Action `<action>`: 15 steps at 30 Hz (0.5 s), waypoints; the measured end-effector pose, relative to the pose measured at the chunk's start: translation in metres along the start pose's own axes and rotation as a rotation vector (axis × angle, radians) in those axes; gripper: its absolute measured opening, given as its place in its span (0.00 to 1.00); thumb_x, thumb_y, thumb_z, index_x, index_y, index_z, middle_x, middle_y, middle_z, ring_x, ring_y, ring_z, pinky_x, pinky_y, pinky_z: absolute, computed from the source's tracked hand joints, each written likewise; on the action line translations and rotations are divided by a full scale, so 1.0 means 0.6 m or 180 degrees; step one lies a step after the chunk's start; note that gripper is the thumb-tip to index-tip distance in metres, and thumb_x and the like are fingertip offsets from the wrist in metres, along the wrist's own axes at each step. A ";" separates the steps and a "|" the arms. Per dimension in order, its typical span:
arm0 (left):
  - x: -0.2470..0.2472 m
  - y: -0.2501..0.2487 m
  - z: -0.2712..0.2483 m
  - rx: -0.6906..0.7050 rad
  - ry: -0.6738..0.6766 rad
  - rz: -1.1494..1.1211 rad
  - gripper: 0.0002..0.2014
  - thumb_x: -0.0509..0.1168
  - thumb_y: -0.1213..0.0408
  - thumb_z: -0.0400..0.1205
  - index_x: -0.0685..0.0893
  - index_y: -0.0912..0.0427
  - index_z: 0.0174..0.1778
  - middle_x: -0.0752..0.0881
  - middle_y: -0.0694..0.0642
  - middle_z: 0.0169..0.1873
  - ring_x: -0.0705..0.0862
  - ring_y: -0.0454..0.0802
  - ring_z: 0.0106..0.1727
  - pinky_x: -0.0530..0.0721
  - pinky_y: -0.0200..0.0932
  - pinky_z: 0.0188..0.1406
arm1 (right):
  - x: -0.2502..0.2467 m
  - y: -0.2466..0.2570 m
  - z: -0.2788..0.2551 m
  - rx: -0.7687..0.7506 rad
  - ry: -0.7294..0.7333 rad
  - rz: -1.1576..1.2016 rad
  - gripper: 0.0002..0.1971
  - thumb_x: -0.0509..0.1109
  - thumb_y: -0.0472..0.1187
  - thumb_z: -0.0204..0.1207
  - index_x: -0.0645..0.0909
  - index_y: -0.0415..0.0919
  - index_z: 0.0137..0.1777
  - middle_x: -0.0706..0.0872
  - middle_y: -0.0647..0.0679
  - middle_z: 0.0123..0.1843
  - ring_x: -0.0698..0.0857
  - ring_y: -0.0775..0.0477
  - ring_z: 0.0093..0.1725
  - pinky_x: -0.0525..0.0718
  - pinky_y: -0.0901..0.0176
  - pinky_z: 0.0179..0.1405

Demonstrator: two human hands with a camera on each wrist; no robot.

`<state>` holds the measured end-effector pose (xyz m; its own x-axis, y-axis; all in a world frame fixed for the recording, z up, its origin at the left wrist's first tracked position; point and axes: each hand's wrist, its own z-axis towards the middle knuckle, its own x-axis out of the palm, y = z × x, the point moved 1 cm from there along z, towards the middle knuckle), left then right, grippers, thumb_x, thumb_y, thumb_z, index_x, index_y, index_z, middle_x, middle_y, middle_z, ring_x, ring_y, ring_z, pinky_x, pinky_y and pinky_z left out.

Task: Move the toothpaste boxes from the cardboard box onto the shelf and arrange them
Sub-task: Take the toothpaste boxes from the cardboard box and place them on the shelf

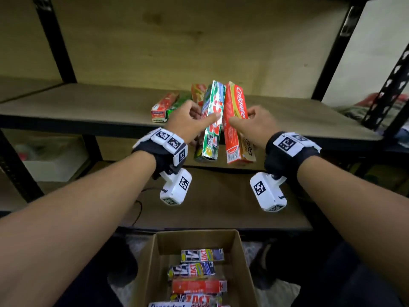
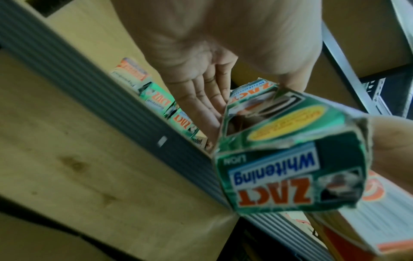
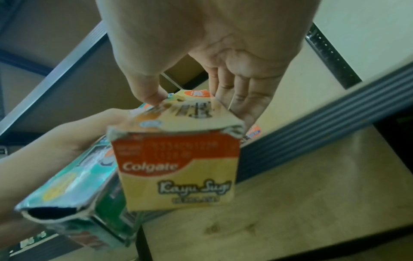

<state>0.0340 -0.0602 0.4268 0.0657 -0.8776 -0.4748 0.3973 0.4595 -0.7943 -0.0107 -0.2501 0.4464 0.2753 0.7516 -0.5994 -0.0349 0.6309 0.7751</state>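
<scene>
My left hand (image 1: 194, 117) grips a green Zact toothpaste box (image 1: 213, 120) between thumb and fingers, held lengthwise over the front edge of the shelf (image 1: 88, 103). The same Zact box (image 2: 290, 162) fills the left wrist view, its end flap dented. My right hand (image 1: 252, 122) grips a red and yellow Colgate box (image 1: 236, 122) right beside it; the two boxes touch along their sides. The Colgate box (image 3: 178, 164) shows its end in the right wrist view. On the shelf lie a red box (image 1: 164, 106) and green boxes (image 1: 179, 104). The cardboard box (image 1: 155, 262) below holds several more.
Black metal uprights (image 1: 55, 41) frame the shelf at left and right (image 1: 332, 54). A lower shelf board (image 1: 221, 207) sits beneath my wrists. The cardboard box stands on the floor under my arms. Cloth items (image 1: 376, 105) lie at the far right.
</scene>
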 end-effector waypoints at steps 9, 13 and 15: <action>-0.055 -0.021 0.160 -0.0027 -0.0700 0.0528 0.31 0.69 0.32 0.70 0.83 0.58 0.50 0.88 0.54 0.45 0.85 0.51 0.42 0.81 0.44 0.36 | 0.000 0.066 0.114 -0.0173 -0.0067 -0.0577 0.11 0.71 0.58 0.76 0.81 0.51 0.42 0.88 0.54 0.40 0.87 0.55 0.37 0.83 0.63 0.30; -0.070 -0.001 0.223 -0.0149 -0.0706 0.1054 0.25 0.68 0.33 0.72 0.74 0.54 0.33 0.77 0.51 0.30 0.74 0.50 0.31 0.70 0.43 0.29 | 0.022 0.068 0.175 -0.0038 -0.0162 -0.0834 0.26 0.71 0.62 0.71 0.88 0.41 0.58 0.93 0.45 0.50 0.91 0.45 0.48 0.91 0.50 0.49; -0.076 0.013 0.251 -0.0233 -0.0540 0.1444 0.29 0.66 0.31 0.71 0.68 0.54 0.27 0.71 0.51 0.24 0.71 0.53 0.27 0.66 0.43 0.24 | 0.028 0.066 0.202 -0.0007 -0.0169 -0.0982 0.27 0.71 0.62 0.72 0.88 0.40 0.57 0.92 0.44 0.51 0.91 0.45 0.48 0.90 0.52 0.47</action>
<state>0.1720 -0.0370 0.4997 0.3679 -0.5937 -0.7157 0.2291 0.8038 -0.5490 0.1087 -0.2359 0.4912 0.3231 0.5135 -0.7949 0.0560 0.8281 0.5577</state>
